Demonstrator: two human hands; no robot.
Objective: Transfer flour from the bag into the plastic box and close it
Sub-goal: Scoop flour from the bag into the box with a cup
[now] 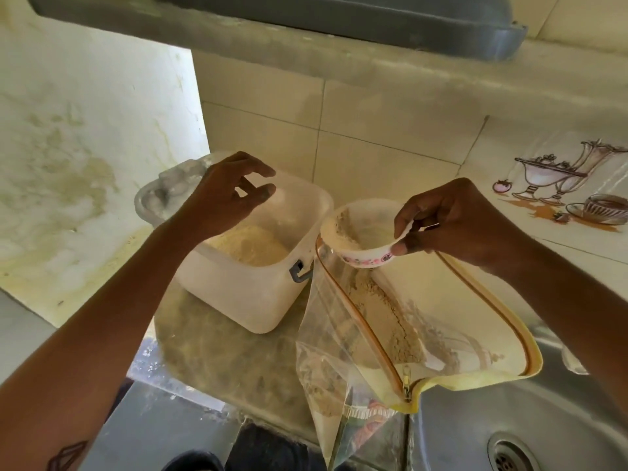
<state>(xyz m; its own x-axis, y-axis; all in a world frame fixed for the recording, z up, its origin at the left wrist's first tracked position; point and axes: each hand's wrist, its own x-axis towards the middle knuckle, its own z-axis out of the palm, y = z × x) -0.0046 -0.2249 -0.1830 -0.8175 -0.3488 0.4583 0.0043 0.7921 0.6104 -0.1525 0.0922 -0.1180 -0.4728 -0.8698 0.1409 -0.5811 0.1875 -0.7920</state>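
Observation:
A translucent plastic box (251,294) stands open on the counter, partly filled with pale flour (248,248). My left hand (224,195) hovers over its far rim with loosely curled fingers, holding nothing. To its right, a clear zip bag (380,321) with a yellow zipper edge lies open, flour inside. My right hand (455,222) pinches the rim of a small white floral bowl (360,232) above the bag's mouth; the bowl is dusted with flour and nearly empty.
A steel sink (530,423) with a drain lies at the lower right, under the bag's edge. A metal vessel (159,195) sits behind the box by the wall. Tiled wall at the back, shelf overhead. The counter's front edge drops off below.

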